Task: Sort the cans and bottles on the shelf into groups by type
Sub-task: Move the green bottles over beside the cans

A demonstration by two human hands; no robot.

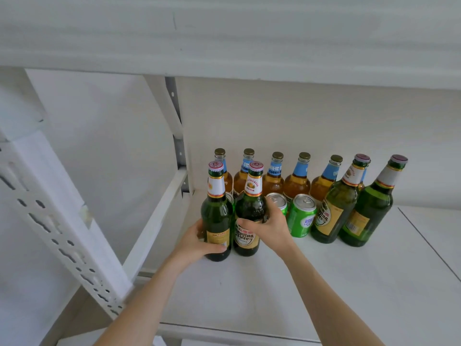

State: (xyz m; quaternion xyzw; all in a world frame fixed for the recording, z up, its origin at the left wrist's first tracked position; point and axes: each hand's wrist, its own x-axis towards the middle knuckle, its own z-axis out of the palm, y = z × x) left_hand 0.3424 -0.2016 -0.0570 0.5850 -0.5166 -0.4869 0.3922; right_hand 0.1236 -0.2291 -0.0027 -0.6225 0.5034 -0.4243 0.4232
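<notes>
Two hands clasp glossy green glass: left hand point(197, 242) wraps the left bottle point(216, 216) at its label, right hand point(270, 221) the neighbouring bottle point(249, 211) below its rounded shoulder; the bottles seemingly touch.

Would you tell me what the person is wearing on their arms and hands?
Nothing shows: the left hand and right hand are bare, with no gloves, rings or watch in view. The left forearm and right forearm are bare too, with no sleeve in view.

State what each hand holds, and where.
The left hand grips the leftmost green bottle by its lower body, at the label. The right hand grips the second green bottle by its upper body.
</notes>
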